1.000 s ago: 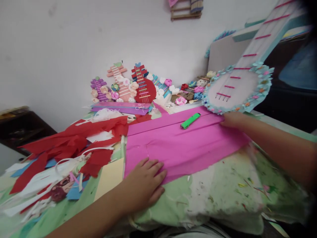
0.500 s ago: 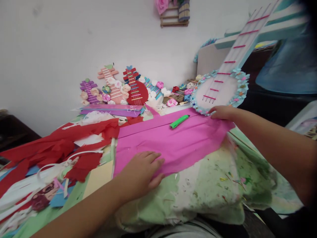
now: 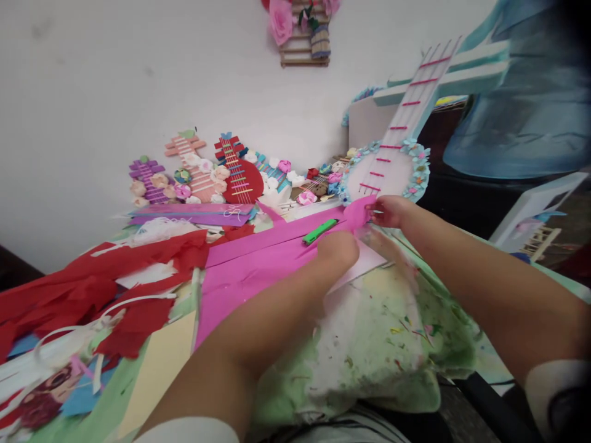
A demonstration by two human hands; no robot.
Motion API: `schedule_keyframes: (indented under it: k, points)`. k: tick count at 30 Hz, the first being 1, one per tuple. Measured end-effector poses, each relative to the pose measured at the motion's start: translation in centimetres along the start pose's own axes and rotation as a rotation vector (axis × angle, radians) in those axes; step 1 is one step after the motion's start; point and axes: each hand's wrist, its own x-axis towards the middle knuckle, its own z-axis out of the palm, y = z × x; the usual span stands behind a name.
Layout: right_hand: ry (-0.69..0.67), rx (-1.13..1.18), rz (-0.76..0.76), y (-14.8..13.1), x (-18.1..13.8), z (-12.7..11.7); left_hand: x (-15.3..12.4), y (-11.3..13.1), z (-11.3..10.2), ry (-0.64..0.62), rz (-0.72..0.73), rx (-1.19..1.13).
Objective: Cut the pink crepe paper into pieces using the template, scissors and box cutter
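Both hands meet at the right end of a pink sheet

The pink sheet (image 3: 249, 271) lies across the middle of the desk, reaching toward its front edge, its right end bunched upward over a white board (image 3: 367, 261). The right hand (image 3: 391, 212) is at that raised end, its fingers narrowly curled with the tips against the paper; whether they pinch it, I cannot tell. The left hand (image 3: 339, 249) reaches across the sheet just below the same end, bent at the wrist; its fingers are hidden, so its grip cannot be told.

A green cutter (image 3: 320, 232) rests on the sheet, near the left hand. Toward the desk's left edge lie torn red paper (image 3: 69, 289) and, nearer the front, a cream card (image 3: 157, 369). Small decorated instruments, among them a red one (image 3: 247, 181), stand along the back edge. A large flower-rimmed instrument (image 3: 390, 169) leans toward the back right corner, just beyond the right hand.
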Motion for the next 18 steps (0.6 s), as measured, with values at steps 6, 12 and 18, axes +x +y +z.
schedule_keyframes:
  k: [6, 12, 18]
  points:
    - [0.078, -0.126, -0.005, 1.3, -0.6, -1.8, 1.0, -2.0, -1.7, 0.068, -0.052, -0.029]
    - [0.012, -0.576, -0.092, 3.4, -0.4, -1.9, 1.6, -2.7, -3.8, 0.106, -0.020, -0.003]
    - [-0.017, -0.867, -0.235, 4.4, -0.1, 0.5, 1.0, -2.5, -3.7, 0.121, 0.024, 0.032]
